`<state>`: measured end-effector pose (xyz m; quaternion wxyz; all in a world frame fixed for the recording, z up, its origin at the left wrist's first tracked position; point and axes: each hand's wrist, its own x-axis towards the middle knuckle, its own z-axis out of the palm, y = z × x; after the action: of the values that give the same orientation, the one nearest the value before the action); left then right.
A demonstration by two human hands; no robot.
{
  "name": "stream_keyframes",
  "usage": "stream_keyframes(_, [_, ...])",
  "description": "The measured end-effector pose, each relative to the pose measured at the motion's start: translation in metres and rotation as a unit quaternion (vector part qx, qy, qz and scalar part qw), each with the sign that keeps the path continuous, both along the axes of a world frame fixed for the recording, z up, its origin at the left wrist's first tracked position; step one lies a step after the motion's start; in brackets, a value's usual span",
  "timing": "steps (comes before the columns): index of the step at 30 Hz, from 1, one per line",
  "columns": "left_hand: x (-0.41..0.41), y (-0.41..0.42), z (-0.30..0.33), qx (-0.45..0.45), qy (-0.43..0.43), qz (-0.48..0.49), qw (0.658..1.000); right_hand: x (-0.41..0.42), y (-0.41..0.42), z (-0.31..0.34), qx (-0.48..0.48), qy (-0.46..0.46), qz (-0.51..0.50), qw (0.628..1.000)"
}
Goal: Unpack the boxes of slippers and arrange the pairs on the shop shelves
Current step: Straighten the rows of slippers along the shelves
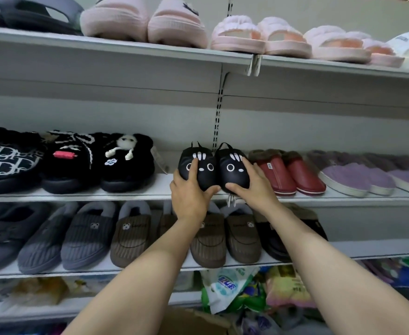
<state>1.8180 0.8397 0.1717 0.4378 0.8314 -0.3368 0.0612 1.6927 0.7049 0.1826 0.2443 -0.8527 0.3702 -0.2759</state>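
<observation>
Both hands up at the middle shelf (126,193), each gripping one black cat-face slipper: left hand (191,195) wraps the left slipper (198,169), fingers over top & thumb under the toe; right hand (251,187) grips the right slipper (233,168) the same way. Pair sits side by side, touching, toes toward the camera at the shelf's front edge, betw. black fuzzy slippers (126,163) on the left & a red pair (288,171) on the right. Pink slippers (177,22) on the shelf above, grey/brown ones (131,235) on the shelf below.
</observation>
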Motion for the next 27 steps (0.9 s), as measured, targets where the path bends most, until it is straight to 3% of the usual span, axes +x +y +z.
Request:
stream_keyframes(4, [0.004,0.004,0.003,0.023,0.003,-0.016,1.0,0.003,0.005,0.007,-0.011,0.014,-0.018,1.0])
stream_keyframes(8, [0.023,0.029,0.019,0.009,-0.047,-0.014,0.999,0.03,0.033,0.028,-0.1,-0.027,-0.042,0.994])
stream_keyframes(15, [0.114,0.113,0.033,-0.042,-0.121,0.1,0.987,0.121,0.117,0.042,-0.072,-0.037,0.085,0.993])
stream_keyframes(20, [0.173,0.175,0.014,-0.013,-0.069,0.169,0.983,0.175,0.169,0.027,-0.021,-0.015,0.122,0.992])
stream_keyframes(24, [0.195,0.201,0.006,-0.025,0.001,0.104,0.994,0.204,0.19,0.017,-0.004,-0.003,0.085,0.996])
stream_keyframes(27, [0.201,0.206,0.006,-0.035,0.004,0.069,0.997,0.214,0.199,0.014,-0.001,0.002,0.044,0.999])
